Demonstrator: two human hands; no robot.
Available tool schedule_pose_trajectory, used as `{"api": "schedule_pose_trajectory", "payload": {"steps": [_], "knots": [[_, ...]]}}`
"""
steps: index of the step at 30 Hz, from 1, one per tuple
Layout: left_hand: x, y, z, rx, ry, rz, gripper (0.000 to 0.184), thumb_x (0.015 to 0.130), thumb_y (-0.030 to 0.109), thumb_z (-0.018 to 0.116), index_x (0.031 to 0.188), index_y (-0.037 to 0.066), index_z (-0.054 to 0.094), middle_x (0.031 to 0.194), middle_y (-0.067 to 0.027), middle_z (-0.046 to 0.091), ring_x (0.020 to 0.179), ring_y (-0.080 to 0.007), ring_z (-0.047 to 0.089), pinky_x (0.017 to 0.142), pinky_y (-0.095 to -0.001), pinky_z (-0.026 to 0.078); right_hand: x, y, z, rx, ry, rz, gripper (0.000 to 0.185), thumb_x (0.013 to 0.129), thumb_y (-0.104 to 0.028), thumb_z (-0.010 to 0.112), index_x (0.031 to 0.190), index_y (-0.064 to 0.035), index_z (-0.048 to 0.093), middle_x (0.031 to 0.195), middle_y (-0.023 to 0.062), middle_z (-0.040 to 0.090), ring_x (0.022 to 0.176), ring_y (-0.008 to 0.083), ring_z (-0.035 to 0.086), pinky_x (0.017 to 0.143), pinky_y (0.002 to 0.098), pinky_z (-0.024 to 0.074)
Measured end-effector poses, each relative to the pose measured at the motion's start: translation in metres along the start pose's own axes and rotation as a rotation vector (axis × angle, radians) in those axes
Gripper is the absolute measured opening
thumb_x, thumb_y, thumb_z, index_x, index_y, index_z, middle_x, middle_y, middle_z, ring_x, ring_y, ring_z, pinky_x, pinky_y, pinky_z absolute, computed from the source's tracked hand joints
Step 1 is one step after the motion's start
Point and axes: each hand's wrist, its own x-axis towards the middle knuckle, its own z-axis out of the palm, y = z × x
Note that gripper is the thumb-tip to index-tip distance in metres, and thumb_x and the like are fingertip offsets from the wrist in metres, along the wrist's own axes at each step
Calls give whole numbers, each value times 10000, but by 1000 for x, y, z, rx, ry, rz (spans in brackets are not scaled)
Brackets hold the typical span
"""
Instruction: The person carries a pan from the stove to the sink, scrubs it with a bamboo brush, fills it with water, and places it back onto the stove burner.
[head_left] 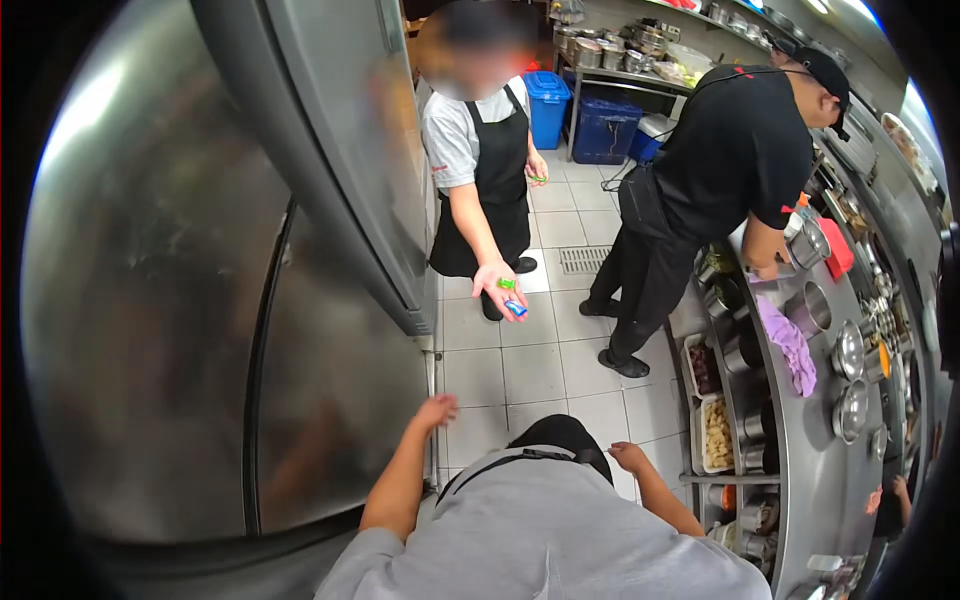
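My left hand hangs out in front of me beside the steel refrigerator, fingers loosely bent and holding nothing I can see. On the other side, my right hand is low near the shelving, its fingers loose and nothing visible in it. Both hands are apart from any object. Ahead, a co-worker in a black apron stretches out an open palm. On it lie a small green wrapped piece and a small blue wrapped piece. That person's other hand holds something small and green.
A tall steel refrigerator fills the left side. To the right, another co-worker in black bends over a steel counter with metal bowls and a purple cloth. Food trays sit beneath. A drain grate lies in the tiled floor.
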Motion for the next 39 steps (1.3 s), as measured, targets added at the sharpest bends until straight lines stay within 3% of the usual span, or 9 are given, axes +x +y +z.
{"api": "schedule_pose_trajectory", "payload": {"steps": [4,8,15,21,24,28,30,33,39], "knots": [[58,53,-1,112,176,64,222,879,273,556,986,90,624,803,-40,633,694,-146,584,541,-301,458,33,10,0,127,-440,593,471,878,-448,558,1161,-74,598,1033,83,669,860,260,654,639,422,531],[105,57,21,415,54,96,255,857,291,602,935,58,671,789,-79,658,702,-169,597,613,-319,489,109,-27,-9,301,-413,410,308,881,-357,533,960,-81,645,776,22,612,558,170,526,467,330,441],[156,81,16,620,-168,12,334,844,346,592,981,53,674,950,-155,682,860,-259,648,797,-356,496,317,-121,-93,-80,-605,168,277,829,-344,562,902,-87,635,762,53,618,634,180,605,503,374,483],[226,139,-50,205,219,-145,344,819,304,630,1027,30,635,883,-101,671,776,-168,632,658,-310,507,461,-217,-182,12,-55,-175,424,820,-385,598,1068,-44,648,913,166,678,758,325,653,731,418,520],[273,138,-74,384,113,-103,298,869,276,576,1056,49,627,849,-66,650,697,-139,581,525,-299,469,482,-284,-209,323,-61,-76,418,826,-299,645,1143,-28,620,821,74,669,631,167,608,563,291,485],[340,146,-85,676,-164,102,468,842,398,612,1183,78,608,1141,-149,635,1096,-234,582,888,-365,491,519,-288,-173,-135,-131,-228,487,827,-414,625,1157,-56,614,914,173,678,756,280,654,689,392,514],[356,199,-96,653,-254,154,442,875,417,571,1204,123,596,1153,-124,632,1114,-247,557,871,-395,498,515,-285,-152,-289,-237,-209,505,802,-461,622,1140,-86,625,994,181,664,903,343,629,796,436,490],[379,288,-115,461,-288,-435,398,899,403,532,1222,171,549,995,-74,654,834,-203,620,611,-370,496,548,-251,-91,-392,-507,-189,470,799,-404,569,1142,-90,635,1144,175,619,1070,355,578,917,404,459],[478,352,-155,179,74,-206,353,878,324,580,1177,139,558,899,-60,648,640,-157,565,444,-266,398,554,-319,-201,-41,-73,4,497,818,-422,616,1178,-80,615,1104,160,644,1034,297,612,896,367,479]]}}
